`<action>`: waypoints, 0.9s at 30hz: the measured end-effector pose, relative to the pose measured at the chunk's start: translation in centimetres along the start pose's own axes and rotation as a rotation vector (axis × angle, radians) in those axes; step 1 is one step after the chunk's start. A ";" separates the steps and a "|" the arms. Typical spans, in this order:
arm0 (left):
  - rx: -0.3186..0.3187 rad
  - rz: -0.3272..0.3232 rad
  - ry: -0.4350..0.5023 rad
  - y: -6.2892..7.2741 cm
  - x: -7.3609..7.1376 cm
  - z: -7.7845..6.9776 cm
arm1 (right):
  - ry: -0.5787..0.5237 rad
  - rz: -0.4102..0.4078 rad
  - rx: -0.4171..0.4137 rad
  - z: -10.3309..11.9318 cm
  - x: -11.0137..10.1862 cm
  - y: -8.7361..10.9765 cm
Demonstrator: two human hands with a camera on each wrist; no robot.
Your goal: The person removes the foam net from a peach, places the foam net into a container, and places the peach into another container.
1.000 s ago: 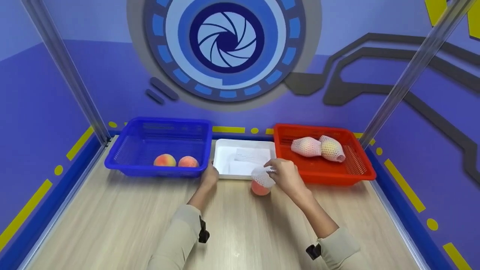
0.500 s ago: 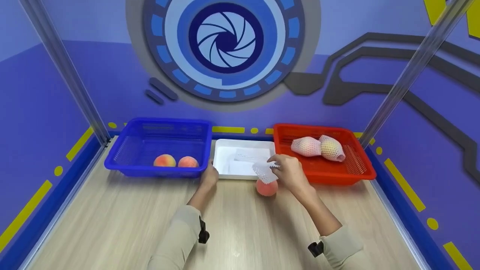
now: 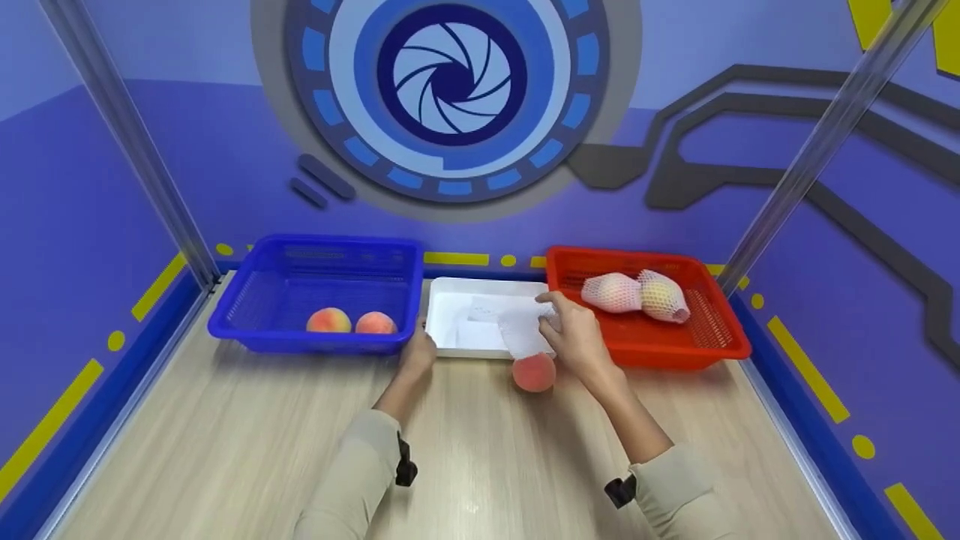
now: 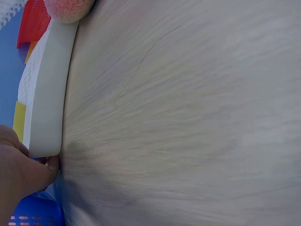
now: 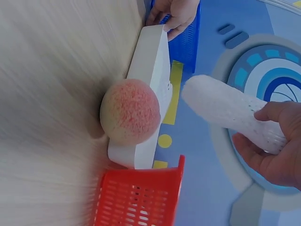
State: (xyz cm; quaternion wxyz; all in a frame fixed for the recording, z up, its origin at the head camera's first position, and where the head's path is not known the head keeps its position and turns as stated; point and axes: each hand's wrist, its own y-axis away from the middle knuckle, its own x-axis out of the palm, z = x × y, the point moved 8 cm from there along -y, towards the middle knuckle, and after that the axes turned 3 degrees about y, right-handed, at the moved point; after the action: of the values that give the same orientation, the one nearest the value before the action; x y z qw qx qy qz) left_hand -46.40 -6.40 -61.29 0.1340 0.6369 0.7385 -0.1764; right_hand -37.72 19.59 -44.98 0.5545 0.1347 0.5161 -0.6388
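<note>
My right hand point(image 3: 577, 336) pinches a white foam fruit net point(image 5: 225, 106) between thumb and fingers; the net hangs limp over the front of a white tray point(image 3: 442, 319). Right below it, a bare peach point(image 3: 534, 373) rests on the table against the tray's front wall. At the tray's left end, my left hand point(image 3: 418, 351) grips the corner, its fingers partly hidden beside the blue basket point(image 3: 315, 343). Inside the tray lie flattened white nets point(image 3: 487, 334).
Two bare peaches point(image 3: 329, 321) lie in the blue basket at the left. At the right, a red basket point(image 3: 645, 352) holds two fruits in foam nets point(image 3: 613, 292). A wall stands behind the baskets, with metal posts point(image 3: 817, 135) at both sides.
The net has come up off the peach, which now sits bare and slightly further right. My right hand rose with the net toward the tray. The left hand stayed put.
</note>
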 end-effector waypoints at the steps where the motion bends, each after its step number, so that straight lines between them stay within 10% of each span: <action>1: -0.005 0.004 -0.003 0.0 0.0 0.0 | -0.019 -0.015 0.013 -0.1 0.1 -0.1; 27: -0.015 -0.046 0.030 0.2 -0.1 0.1 | -0.372 -0.161 0.263 -5.0 7.7 -6.6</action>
State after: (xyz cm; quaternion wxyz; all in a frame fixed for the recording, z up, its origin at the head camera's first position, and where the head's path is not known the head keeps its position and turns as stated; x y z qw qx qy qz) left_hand -46.15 -6.48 -61.42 0.1238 0.6214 0.7560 -0.1644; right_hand -47.97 18.28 -49.49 0.5649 0.0441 0.3262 -0.7567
